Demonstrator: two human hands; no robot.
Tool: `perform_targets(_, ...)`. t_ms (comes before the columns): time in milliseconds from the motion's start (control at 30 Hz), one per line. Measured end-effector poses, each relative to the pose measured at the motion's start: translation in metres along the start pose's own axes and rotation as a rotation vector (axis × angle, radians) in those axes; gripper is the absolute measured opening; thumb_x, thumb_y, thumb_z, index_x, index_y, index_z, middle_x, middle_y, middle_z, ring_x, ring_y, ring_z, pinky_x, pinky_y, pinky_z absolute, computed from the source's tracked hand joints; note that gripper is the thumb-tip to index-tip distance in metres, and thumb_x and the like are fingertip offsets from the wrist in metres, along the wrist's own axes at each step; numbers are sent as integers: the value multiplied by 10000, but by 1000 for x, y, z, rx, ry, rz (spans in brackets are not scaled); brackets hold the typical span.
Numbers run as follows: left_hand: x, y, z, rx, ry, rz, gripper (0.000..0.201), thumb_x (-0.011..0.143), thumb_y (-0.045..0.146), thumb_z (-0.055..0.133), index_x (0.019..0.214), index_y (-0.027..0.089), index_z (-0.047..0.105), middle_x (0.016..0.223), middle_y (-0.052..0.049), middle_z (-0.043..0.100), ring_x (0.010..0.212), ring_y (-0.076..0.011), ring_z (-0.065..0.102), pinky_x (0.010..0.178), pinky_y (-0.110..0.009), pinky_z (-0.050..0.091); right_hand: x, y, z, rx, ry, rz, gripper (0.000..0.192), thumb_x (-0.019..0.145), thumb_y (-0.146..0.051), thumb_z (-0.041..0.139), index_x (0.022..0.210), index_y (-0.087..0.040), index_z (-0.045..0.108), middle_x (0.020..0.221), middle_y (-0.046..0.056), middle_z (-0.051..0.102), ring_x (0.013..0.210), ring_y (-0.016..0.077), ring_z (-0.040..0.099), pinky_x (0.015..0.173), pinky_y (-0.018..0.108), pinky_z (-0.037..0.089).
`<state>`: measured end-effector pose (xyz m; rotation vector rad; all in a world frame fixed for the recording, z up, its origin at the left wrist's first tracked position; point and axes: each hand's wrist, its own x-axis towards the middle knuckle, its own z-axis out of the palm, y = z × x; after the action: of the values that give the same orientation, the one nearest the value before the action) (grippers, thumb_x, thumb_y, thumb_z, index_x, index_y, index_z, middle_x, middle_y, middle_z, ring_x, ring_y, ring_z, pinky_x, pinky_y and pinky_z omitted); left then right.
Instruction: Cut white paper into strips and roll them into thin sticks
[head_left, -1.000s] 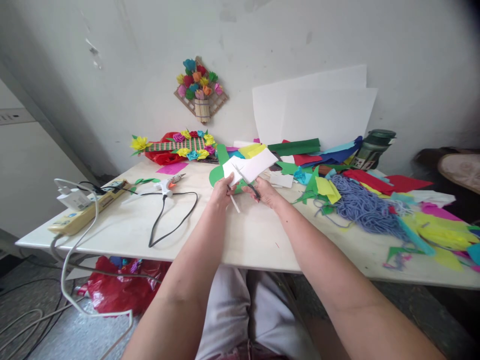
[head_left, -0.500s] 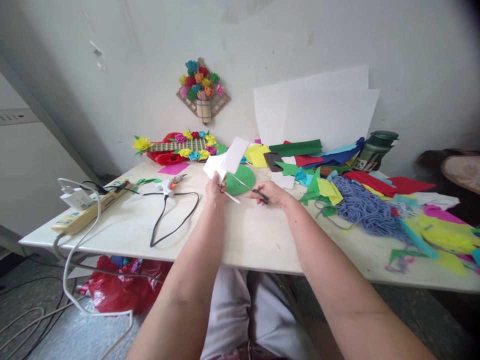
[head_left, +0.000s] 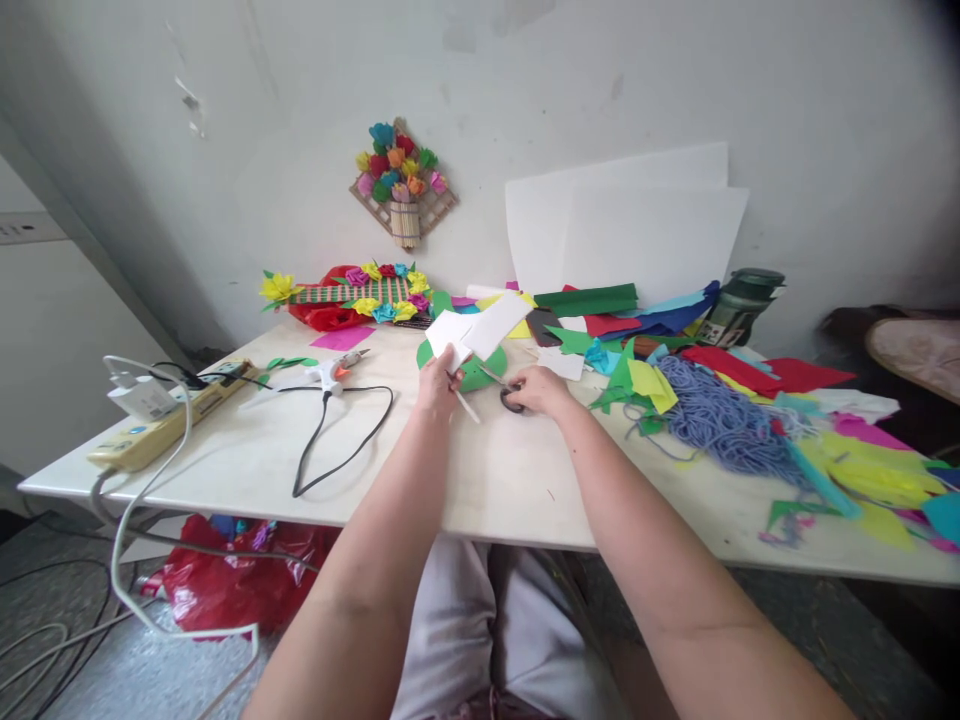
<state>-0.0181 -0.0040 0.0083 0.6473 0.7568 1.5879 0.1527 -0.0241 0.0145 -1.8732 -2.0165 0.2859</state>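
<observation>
My left hand [head_left: 439, 382] pinches a piece of white paper [head_left: 495, 325] that is partly cut, with one long flap angled up to the right. A thin white stick-like strip [head_left: 468, 407] hangs down beside its fingers. In my right hand [head_left: 541, 390] are black-handled scissors [head_left: 511, 398], fingers closed round the handles and blades pointing left toward the paper. Whether the blades touch the paper is hard to see. Under the paper lies a round green piece [head_left: 484, 372] on the white table [head_left: 517, 480].
A glue gun [head_left: 330, 374] with a looping black cord and a power strip [head_left: 172, 415] are on the left. Flower-decorated craft [head_left: 352, 290] stands at the back. On the right are blue yarn [head_left: 720, 415], coloured paper scraps [head_left: 862, 465] and a green bottle [head_left: 739, 308].
The white paper has turned, its long flap now leaning further right and lower. My left hand has shifted slightly right, and the scissors have come closer to the paper.
</observation>
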Motion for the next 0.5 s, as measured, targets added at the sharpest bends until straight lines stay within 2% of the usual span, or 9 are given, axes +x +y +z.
perform_targets(100, -2, -2, 1, 34, -62, -5, 252, 696, 287, 694, 806, 121, 540, 563, -30, 609, 341, -37, 391, 304, -152, 157, 5, 5, 0, 271, 45, 1, 324, 619, -222, 648, 932, -214, 732, 910, 34, 711, 855, 201, 625, 697, 259, 456)
perform_targets(200, -3, -4, 2, 57, -105, -11, 262, 676, 293, 711, 758, 116, 536, 561, -30, 600, 336, -31, 385, 296, -155, 158, 6, 4, -3, 742, 60, 58, 338, 666, -201, 592, 988, -157, 688, 823, 40, 698, 682, 135, 602, 512, 200, 420)
perform_targets(300, -1, -8, 1, 85, -146, -10, 276, 653, 297, 730, 715, 118, 529, 567, -29, 598, 329, -29, 390, 285, -157, 152, 4, 1, -2, 1098, 29, 100, 240, 698, -305, 617, 855, -130, 663, 748, 48, 675, 522, 86, 525, 363, 168, 303)
perform_targets(433, 3, -14, 0, 122, -192, -31, 271, 656, 292, 730, 683, 110, 531, 593, -43, 607, 315, -28, 398, 270, -161, 140, 5, -2, 5, 1208, 106, 124, 241, 648, -360, 691, 660, -129, 625, 615, 43, 637, 463, 80, 490, 346, 172, 303)
perform_targets(500, 4, -16, 0, 110, -162, -37, 256, 665, 265, 727, 664, 108, 523, 567, -26, 580, 306, -22, 385, 266, -159, 140, 7, -3, 9, 1189, 158, 115, 238, 633, -359, 699, 614, -136, 618, 532, 25, 601, 445, 89, 480, 356, 186, 317)
